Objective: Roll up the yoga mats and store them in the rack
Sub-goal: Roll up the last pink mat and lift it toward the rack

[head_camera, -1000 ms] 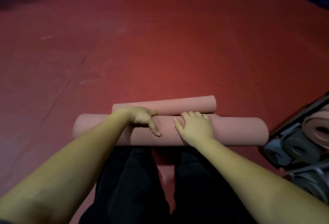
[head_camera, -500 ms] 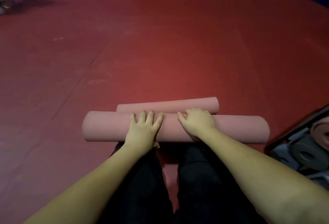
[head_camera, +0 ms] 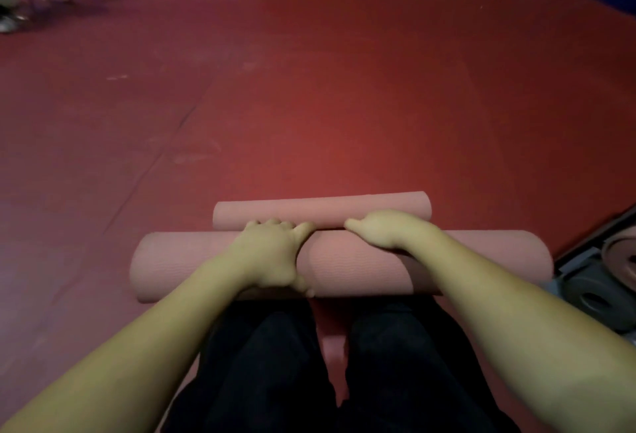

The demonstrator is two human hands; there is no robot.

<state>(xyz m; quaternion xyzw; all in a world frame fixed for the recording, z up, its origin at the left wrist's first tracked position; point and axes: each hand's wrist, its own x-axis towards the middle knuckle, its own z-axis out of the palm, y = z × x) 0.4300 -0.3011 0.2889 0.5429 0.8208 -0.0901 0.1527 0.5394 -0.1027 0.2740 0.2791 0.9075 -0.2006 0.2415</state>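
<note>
Centre frame, the rolled pink mat lies left-to-right under both hands; left hand and right hand curl over its top, rack at right edge.

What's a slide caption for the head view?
Both hands, left and right, press on the near pink rolled mat; rack at right.

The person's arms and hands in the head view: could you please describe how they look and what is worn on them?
Both forearms are bare, with no sleeves in view. The left hand and the right hand wear no gloves, and no rings, watch or wristband can be seen. Below the arms, the legs are in dark trousers.
</note>
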